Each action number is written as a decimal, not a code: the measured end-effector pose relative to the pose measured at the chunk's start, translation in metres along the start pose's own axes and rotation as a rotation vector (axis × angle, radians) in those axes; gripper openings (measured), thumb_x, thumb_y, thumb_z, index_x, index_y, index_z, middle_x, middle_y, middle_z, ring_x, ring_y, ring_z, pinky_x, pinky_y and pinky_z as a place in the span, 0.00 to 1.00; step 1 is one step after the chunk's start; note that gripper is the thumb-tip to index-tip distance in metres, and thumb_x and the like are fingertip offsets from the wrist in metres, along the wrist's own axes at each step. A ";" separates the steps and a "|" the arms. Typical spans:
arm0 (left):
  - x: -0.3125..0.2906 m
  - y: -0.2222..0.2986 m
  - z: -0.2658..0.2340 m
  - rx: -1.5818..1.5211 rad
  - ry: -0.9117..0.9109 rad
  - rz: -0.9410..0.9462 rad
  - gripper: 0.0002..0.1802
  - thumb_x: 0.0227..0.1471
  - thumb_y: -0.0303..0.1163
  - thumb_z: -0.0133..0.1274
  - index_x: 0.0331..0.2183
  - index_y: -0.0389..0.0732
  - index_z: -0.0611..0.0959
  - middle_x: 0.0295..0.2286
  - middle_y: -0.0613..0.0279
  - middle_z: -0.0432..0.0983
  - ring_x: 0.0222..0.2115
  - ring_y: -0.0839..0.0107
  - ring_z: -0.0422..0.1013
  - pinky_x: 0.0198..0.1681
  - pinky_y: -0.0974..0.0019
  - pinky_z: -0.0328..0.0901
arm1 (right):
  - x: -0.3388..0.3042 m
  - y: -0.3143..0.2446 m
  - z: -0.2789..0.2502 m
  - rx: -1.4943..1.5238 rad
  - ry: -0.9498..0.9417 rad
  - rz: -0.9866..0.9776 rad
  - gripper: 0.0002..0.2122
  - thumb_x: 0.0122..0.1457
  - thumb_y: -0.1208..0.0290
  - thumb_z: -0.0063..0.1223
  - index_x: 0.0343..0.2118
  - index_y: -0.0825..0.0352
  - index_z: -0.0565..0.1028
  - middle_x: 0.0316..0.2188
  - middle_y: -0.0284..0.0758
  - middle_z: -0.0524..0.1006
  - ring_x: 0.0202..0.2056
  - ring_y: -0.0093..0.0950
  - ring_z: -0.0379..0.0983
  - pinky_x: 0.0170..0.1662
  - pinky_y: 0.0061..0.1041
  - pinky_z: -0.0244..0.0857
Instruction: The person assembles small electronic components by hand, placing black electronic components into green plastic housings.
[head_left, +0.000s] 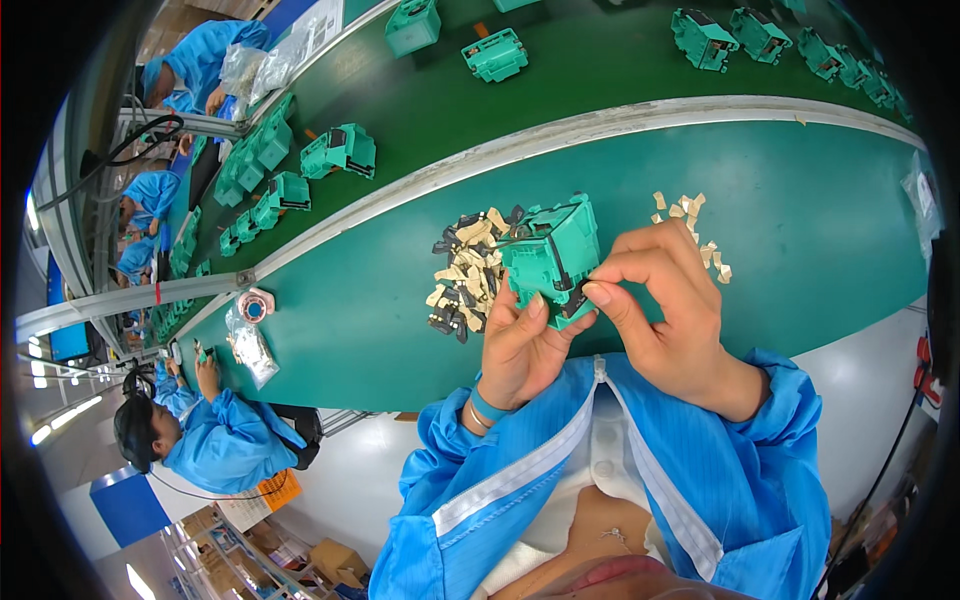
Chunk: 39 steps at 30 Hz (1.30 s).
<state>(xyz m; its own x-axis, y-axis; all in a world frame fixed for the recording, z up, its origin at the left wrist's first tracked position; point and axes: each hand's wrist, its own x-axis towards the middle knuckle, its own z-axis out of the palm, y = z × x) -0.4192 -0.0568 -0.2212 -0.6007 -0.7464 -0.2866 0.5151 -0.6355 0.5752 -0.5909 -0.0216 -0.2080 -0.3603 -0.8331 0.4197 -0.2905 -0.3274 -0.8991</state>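
A green plastic housing (pixel 545 255) with black strips along its edge is held up in front of me over the green worktable. My left hand (pixel 522 350) grips it from below, thumb against its near side. At its lower right edge, my right hand (pixel 665 300) pinches with thumb and forefinger at a small black part (pixel 575 297). The fingertips partly cover that part, so its shape is unclear. Just left of the housing lies a pile of small cream and black plastic pieces (pixel 465 275). A looser group of small cream pieces (pixel 688 210) lies beyond my right hand.
Past a pale rail (pixel 520 150), a dark green conveyor belt (pixel 430 130) carries several green housings (pixel 340 150). A tape roll (pixel 255 305) and a clear plastic bag (pixel 250 345) lie on the table at left. Co-workers in blue (pixel 225 440) sit along the left side.
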 end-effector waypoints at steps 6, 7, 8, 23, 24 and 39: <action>0.001 -0.004 0.001 -0.032 0.003 0.006 0.25 0.58 0.26 0.46 0.56 0.42 0.60 0.50 0.52 0.67 0.49 0.60 0.69 0.50 0.56 0.69 | 0.001 0.000 -0.004 -0.029 0.008 -0.045 0.07 0.45 0.81 0.61 0.28 0.69 0.75 0.27 0.39 0.72 0.29 0.34 0.68 0.28 0.28 0.62; 0.001 -0.005 0.002 -0.042 0.002 0.009 0.26 0.58 0.26 0.46 0.56 0.41 0.60 0.50 0.52 0.67 0.50 0.60 0.69 0.50 0.55 0.69 | 0.001 0.000 -0.005 -0.033 0.011 -0.051 0.07 0.45 0.81 0.61 0.28 0.69 0.75 0.27 0.39 0.72 0.29 0.34 0.68 0.28 0.28 0.62; 0.001 -0.005 0.002 -0.051 0.001 0.012 0.26 0.58 0.26 0.46 0.56 0.41 0.60 0.50 0.51 0.67 0.50 0.60 0.68 0.51 0.55 0.69 | 0.001 0.000 -0.005 -0.032 0.012 -0.051 0.07 0.45 0.81 0.61 0.28 0.69 0.75 0.27 0.39 0.72 0.29 0.34 0.68 0.28 0.28 0.62; 0.002 -0.014 0.002 -0.072 -0.014 -0.011 0.26 0.58 0.25 0.45 0.57 0.41 0.59 0.51 0.51 0.66 0.51 0.60 0.67 0.52 0.54 0.68 | -0.002 0.001 -0.013 -0.076 0.008 -0.061 0.07 0.44 0.81 0.62 0.28 0.69 0.74 0.27 0.38 0.72 0.28 0.34 0.69 0.28 0.28 0.63; 0.002 -0.014 0.002 -0.073 -0.013 -0.011 0.26 0.58 0.25 0.45 0.57 0.41 0.59 0.51 0.51 0.66 0.51 0.60 0.67 0.52 0.54 0.68 | -0.002 0.001 -0.013 -0.073 0.007 -0.059 0.07 0.44 0.81 0.62 0.28 0.69 0.74 0.27 0.38 0.72 0.28 0.34 0.69 0.28 0.28 0.63; 0.008 -0.026 -0.002 -0.134 -0.080 -0.036 0.30 0.59 0.26 0.44 0.59 0.35 0.54 0.57 0.41 0.55 0.49 0.50 0.69 0.48 0.58 0.73 | -0.006 0.014 -0.023 0.547 0.053 0.606 0.10 0.54 0.69 0.61 0.35 0.69 0.75 0.27 0.28 0.69 0.27 0.15 0.66 0.27 0.15 0.56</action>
<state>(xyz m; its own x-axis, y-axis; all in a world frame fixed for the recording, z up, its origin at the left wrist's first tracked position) -0.4368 -0.0467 -0.2398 -0.6640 -0.7082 -0.2399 0.5664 -0.6859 0.4570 -0.6132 -0.0109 -0.2200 -0.3613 -0.9177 -0.1653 0.4368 -0.0099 -0.8995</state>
